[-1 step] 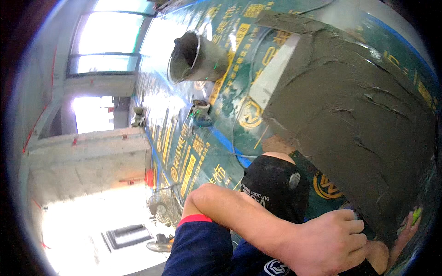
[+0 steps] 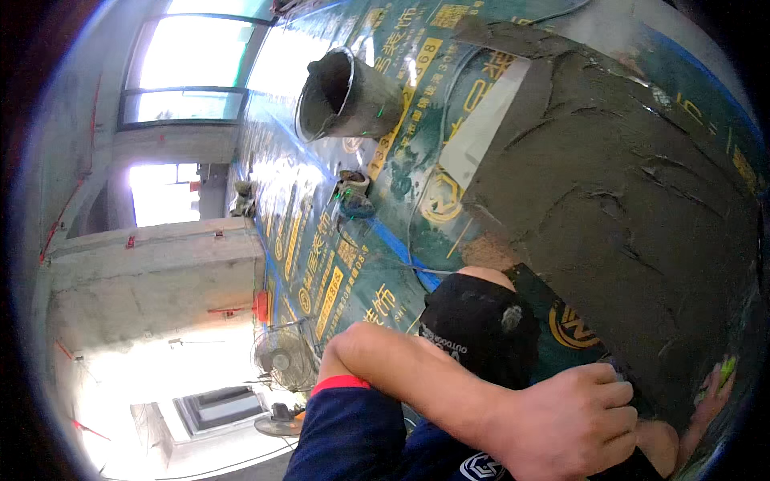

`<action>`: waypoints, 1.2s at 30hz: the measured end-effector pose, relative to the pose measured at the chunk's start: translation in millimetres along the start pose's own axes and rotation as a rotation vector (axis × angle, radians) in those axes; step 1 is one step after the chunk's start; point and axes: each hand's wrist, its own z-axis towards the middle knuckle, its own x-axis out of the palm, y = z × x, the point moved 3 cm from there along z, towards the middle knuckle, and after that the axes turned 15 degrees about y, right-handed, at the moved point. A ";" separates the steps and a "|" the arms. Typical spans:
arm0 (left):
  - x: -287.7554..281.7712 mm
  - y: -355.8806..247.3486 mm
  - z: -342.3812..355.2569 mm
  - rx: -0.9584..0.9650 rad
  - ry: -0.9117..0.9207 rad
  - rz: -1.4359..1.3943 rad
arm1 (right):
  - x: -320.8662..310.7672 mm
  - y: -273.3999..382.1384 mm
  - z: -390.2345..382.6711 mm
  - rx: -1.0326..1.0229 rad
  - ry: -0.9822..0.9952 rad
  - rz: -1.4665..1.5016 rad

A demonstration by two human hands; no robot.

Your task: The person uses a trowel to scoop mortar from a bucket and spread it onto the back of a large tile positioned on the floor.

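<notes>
My left hand (image 2: 571,418) is closed in a fist at the lower middle, beside the edge of a broad slab (image 2: 481,132) spread with wet grey mortar (image 2: 618,192). A small grey bit of something shows by its knuckles; most of what it grips is hidden. At the lower right rim, partly in shadow, my right hand (image 2: 709,399) is closed near the slab's edge, against a small yellow-green thing (image 2: 727,369) too little seen to name. The mortar has ridges and smears; a pale strip at the slab's left edge is uncoated.
A mortar-stained bucket (image 2: 365,100) lies beyond the slab on green printed floor sheeting (image 2: 393,184). Nearby is a small tool with a blue part (image 2: 354,204). My knee in a black pad (image 2: 481,321) is beside the slab. A fan (image 2: 281,361) stands at the left.
The view has shifted slightly, moving the bucket and slab a little rightward in the picture. Both hands keep nearly the same place and grip.
</notes>
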 end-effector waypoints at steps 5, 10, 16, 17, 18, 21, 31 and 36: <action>-29.8 18.0 -31.6 -0.129 -0.174 0.073 | -17.9 56.4 37.5 -0.020 0.148 -0.101; -68.7 24.2 -36.3 -0.108 -0.168 -0.179 | -25.4 148.6 76.8 -0.028 0.299 -0.114; -137.3 2.8 -73.4 0.070 -0.735 0.019 | 11.8 342.4 76.6 0.029 0.757 -0.222; -151.0 -11.8 -81.5 0.049 -0.785 0.027 | 38.3 362.2 74.9 0.091 0.862 -0.106; -165.4 -20.1 -91.4 0.051 -0.845 0.008 | 47.1 389.7 70.7 0.164 0.946 -0.004; -211.6 -53.7 -107.1 0.092 -0.957 -0.069 | 74.7 477.2 62.2 0.132 1.052 0.185; -314.8 -170.8 -234.8 -0.091 -1.266 -0.110 | 302.5 713.0 95.6 -1.134 0.544 -0.789; -334.3 -211.6 -288.8 -0.081 -1.399 -0.180 | 363.8 732.4 150.1 -0.850 0.482 -1.207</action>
